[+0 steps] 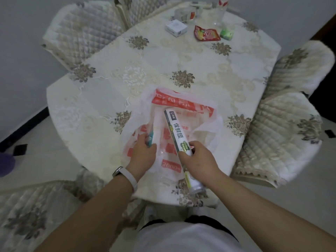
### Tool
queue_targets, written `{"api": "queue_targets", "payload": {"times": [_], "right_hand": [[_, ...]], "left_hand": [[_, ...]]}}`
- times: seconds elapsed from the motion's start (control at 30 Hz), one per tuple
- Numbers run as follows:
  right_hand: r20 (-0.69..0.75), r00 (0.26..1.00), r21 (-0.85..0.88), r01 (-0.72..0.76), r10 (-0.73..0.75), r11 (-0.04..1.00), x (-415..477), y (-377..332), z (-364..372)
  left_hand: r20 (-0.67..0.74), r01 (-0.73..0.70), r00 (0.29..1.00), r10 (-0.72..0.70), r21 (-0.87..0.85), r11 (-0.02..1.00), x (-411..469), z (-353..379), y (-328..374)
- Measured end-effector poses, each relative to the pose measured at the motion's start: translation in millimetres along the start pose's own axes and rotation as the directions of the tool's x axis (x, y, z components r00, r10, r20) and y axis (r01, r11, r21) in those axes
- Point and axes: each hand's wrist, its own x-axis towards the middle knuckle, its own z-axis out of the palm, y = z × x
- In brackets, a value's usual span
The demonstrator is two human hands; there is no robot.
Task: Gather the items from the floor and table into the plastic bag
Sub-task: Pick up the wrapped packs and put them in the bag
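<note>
Sliding in now: the cling film roll (175,131); its far end is inside the mouth of the plastic bag (203,113), its near end sticks out over the table edge.
Right hand (200,159): fingers curled round the lower part of the roll.
Left hand (143,153): grips the bag rim and a teal-ended thing I cannot identify.
Bag: thin, white with red print, crumpled on the table (109,73) just before the person.
Left to gather: white box (176,28), red snack packet (206,33) and green pack (226,33), well apart at the far side; I judge the task not half done.
Roll's look: long, slim, white with a dark stripe and print.
</note>
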Motion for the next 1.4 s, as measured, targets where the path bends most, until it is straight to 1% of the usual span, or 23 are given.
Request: {"api": "queue_targets", "payload": {"times": [0.1,0.2,0.27,0.33,0.4,0.43,0.53,0.67,0.73,0.8,0.9,1.0,1.07,1.1,1.17,1.27,1.3,1.4], "right_hand": [[-0.049,0.998,0.068,-0.023,0.026,0.997,11.4,-14.8,28.5],[-0.127,0.992,0.113,-0.005,0.02,0.994,30.2,-20.3,53.5],[-0.181,0.983,0.116,-0.009,0.03,0.993,45.8,-17.1,67.2],[-0.204,0.977,0.107,-0.035,0.056,0.994,60.8,-9.4,78.5],[-0.19,0.979,0.077,-0.055,0.069,0.996,69.5,0.8,86.0],[-0.184,0.981,0.056,-0.06,0.069,0.997,71.7,7.2,88.8],[-0.186,0.982,-0.052,-0.034,0.024,0.998,71.5,22.5,87.9],[-0.188,0.982,-0.141,-0.025,-0.002,0.99,65.8,31.1,67.5],[-0.182,0.983,-0.175,-0.032,-0.001,0.984,65.0,39.1,56.6],[-0.186,0.982,-0.214,-0.028,-0.013,0.976,65.0,47.9,47.4],[-0.177,0.984,-0.245,-0.016,-0.029,0.969,64.8,57.7,35.5],[-0.172,0.985,-0.26,-0.017,-0.029,0.965,66.8,65.0,26.6],[-0.182,0.982,-0.286,-0.006,-0.048,0.958,66.2,65.4,25.2],[-0.181,0.982,-0.284,-0.005,-0.048,0.959,65.1,63.1,26.4],[-0.184,0.982,-0.224,0.0,-0.043,0.975,63.8,55.7,34.0],[-0.194,0.98,-0.066,0.025,-0.037,0.998,67.8,37.7,55.9],[-0.198,0.979,-0.024,0.037,-0.041,0.999,70.8,30.0,63.5],[-0.213,0.976,0.049,0.055,-0.043,0.997,82.3,7.7,85.0]], "left_hand": [[-0.008,-0.012,1.0,0.012,-0.053,0.999,12.3,-10.1,-4.9],[-0.011,-0.016,1.0,0.015,-0.08,0.997,26.4,-14.5,-9.3],[-0.001,-0.018,1.0,0.018,-0.082,0.996,33.8,-14.6,-10.2],[0.019,-0.031,0.999,0.033,-0.114,0.993,40.4,-13.0,-10.0],[0.03,-0.012,0.999,0.016,-0.132,0.991,46.6,-12.4,-9.2],[0.027,-0.006,1.0,0.01,-0.112,0.994,50.3,-12.7,-8.4],[-0.009,-0.074,0.997,0.075,0.065,0.995,57.6,-14.8,-5.6],[-0.033,-0.11,0.993,0.115,0.131,0.985,61.3,-18.7,4.1],[-0.079,-0.072,0.993,0.092,0.225,0.972,65.9,-20.8,3.5],[-0.151,-0.019,0.985,0.078,0.359,0.933,70.7,-25.9,-0.1],[-0.172,0.028,0.983,0.067,0.501,0.865,71.2,-35.7,-4.4],[-0.144,0.088,0.99,-0.011,0.543,0.835,67.3,-38.5,-7.6],[-0.12,0.113,0.991,-0.056,0.537,0.836,63.3,-35.9,-11.7],[-0.095,0.101,0.994,-0.059,0.537,0.837,60.8,-33.3,-13.5],[-0.063,0.028,0.998,0.008,0.556,0.831,55.9,-30.1,-17.3],[-0.111,-0.026,0.989,0.093,0.495,0.869,50.3,-29.7,-22.5],[-0.101,-0.051,0.988,0.112,0.472,0.88,48.8,-30.0,-24.0],[0.002,-0.173,0.982,0.188,0.399,0.901,40.6,-32.9,-27.2]]}}
